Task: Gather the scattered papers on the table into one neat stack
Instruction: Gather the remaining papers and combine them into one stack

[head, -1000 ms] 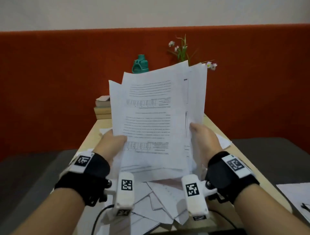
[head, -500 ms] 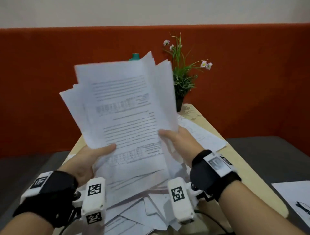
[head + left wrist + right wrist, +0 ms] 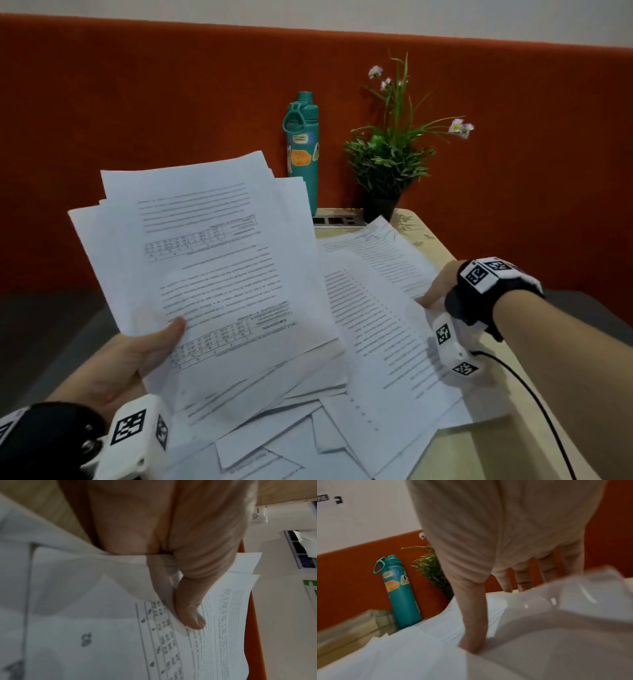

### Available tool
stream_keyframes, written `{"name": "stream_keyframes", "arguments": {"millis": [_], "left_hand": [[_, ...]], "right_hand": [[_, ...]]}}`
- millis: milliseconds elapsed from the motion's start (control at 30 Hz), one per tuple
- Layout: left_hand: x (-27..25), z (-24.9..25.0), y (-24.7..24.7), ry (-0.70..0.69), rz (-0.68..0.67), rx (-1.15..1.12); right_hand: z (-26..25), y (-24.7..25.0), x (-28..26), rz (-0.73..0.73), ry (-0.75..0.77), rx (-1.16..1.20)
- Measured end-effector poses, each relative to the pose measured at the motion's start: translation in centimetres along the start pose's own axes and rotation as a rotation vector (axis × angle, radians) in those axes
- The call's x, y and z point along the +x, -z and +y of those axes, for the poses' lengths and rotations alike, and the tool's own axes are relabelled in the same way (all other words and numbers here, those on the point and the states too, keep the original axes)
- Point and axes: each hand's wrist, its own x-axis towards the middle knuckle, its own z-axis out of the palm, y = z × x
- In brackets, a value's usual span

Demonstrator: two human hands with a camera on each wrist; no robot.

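Note:
My left hand (image 3: 161, 337) holds a fanned bundle of printed papers (image 3: 212, 267) above the table, thumb on top and fingers hidden underneath. In the left wrist view the thumb (image 3: 188, 608) presses on the bundle (image 3: 102, 642). My right hand (image 3: 432, 297) is at the table's right side, on the edge of a loose printed sheet (image 3: 376, 325). The right wrist view shows its thumb (image 3: 471, 642) on the sheet and the fingers behind a raised, blurred sheet (image 3: 556, 615), pinching it. More loose sheets (image 3: 308, 442) lie overlapping below the bundle.
A teal bottle (image 3: 303, 150) and a potted plant (image 3: 387, 161) stand at the back of the wooden table (image 3: 428, 246) against the orange wall. A grey socket panel (image 3: 337, 220) lies between them. A black cable (image 3: 534, 394) runs by my right wrist.
My right hand let go of the bundle and moved right and down to the sheets on the table. My left hand alone now holds the bundle, lower and tilted.

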Motion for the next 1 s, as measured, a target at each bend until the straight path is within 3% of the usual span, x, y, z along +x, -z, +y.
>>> {"name": "stream_keyframes", "arguments": {"millis": [67, 133, 233, 300, 367, 500, 567, 633, 733, 900, 1000], "left_hand": [[0.0, 0.0, -0.1, 0.008, 0.0, -0.009], [0.2, 0.0, 0.0, 0.011, -0.006, -0.04], [0.4, -0.2, 0.3, 0.02, -0.027, -0.087], [0.5, -0.2, 0.5, 0.028, -0.028, -0.085], [0.7, -0.3, 0.7, 0.034, 0.003, -0.08], [0.9, -0.3, 0.8, 0.047, 0.019, -0.075], [0.9, -0.4, 0.8, 0.062, 0.015, -0.069], [0.7, -0.3, 0.8, 0.058, 0.032, -0.078], [0.7, -0.5, 0.9, 0.063, 0.028, -0.086], [0.8, 0.1, 0.2, 0.029, 0.009, -0.031], [1.0, 0.7, -0.6, -0.012, 0.035, 0.056]], "right_hand": [[-0.5, 0.4, -0.8, -0.097, 0.004, 0.08], [-0.9, 0.7, -0.5, -0.085, -0.007, 0.174], [-0.8, -0.1, 1.8, 0.079, 0.017, -0.026], [-1.1, -0.3, 1.9, 0.094, 0.038, -0.179], [-0.9, 0.4, 1.5, 0.099, 0.107, -0.155], [-1.5, 0.2, -0.8, -0.231, 0.104, 0.252], [-2.2, -0.7, -0.7, -0.262, 0.124, 0.233], [-2.8, -1.6, -0.6, -0.201, 0.191, 0.161], [-3.4, -1.8, -1.2, -0.102, 0.207, 0.254], [-3.4, -1.2, -2.9, -0.112, 0.224, 0.164], [-3.1, 0.6, -4.7, 0.037, 0.23, 0.136]]}}
